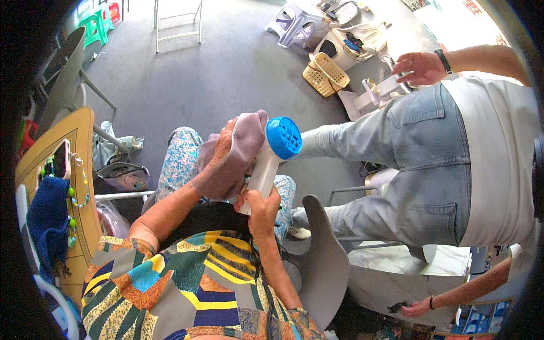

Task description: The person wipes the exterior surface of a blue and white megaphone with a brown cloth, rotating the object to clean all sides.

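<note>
My left hand (222, 144) holds a mauve cloth (246, 131), which bunches against the side of a white handheld device (264, 170). The device has a round blue end (284, 138) with small raised parts or buttons on its face; its exact kind is unclear. Lower down, my right hand (262, 206) is closed around the white handle. Both hands are above my lap, over floral trousers (180, 151). Part of the device is hidden behind the cloth. A dark cord (268, 297) runs down over my patterned shirt (204, 276).
Close on the right stands another person (425, 165) in jeans, arms out to both sides. A grey chair (325, 263) is beside me. The wooden table (83, 148) at left bears a phone (63, 157) and a blue cloth (49, 221). A beige basket (325, 74) stands ahead.
</note>
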Demonstrator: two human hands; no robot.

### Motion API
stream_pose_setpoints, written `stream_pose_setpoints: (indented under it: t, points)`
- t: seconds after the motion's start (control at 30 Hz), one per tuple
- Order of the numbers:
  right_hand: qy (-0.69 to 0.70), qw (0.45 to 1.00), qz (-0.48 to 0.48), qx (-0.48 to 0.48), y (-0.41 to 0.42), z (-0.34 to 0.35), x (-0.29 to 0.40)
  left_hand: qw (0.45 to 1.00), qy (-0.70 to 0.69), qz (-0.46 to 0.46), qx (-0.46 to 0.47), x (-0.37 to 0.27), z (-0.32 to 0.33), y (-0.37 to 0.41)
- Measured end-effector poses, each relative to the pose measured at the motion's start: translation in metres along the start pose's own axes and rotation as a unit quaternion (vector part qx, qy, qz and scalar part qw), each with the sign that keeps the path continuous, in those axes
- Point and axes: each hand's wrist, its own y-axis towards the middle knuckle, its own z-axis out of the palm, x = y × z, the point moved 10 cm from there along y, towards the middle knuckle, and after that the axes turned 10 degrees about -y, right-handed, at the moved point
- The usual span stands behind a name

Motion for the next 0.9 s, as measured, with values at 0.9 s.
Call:
stream_pose_setpoints:
  t: [0.9]
  points:
    - [-0.289, 0.956, -0.041, -0.037, 0.011, -0.013, -0.022, 0.940, -0.318, 0.056, 0.114, -0.073, 0.013, 0.052]
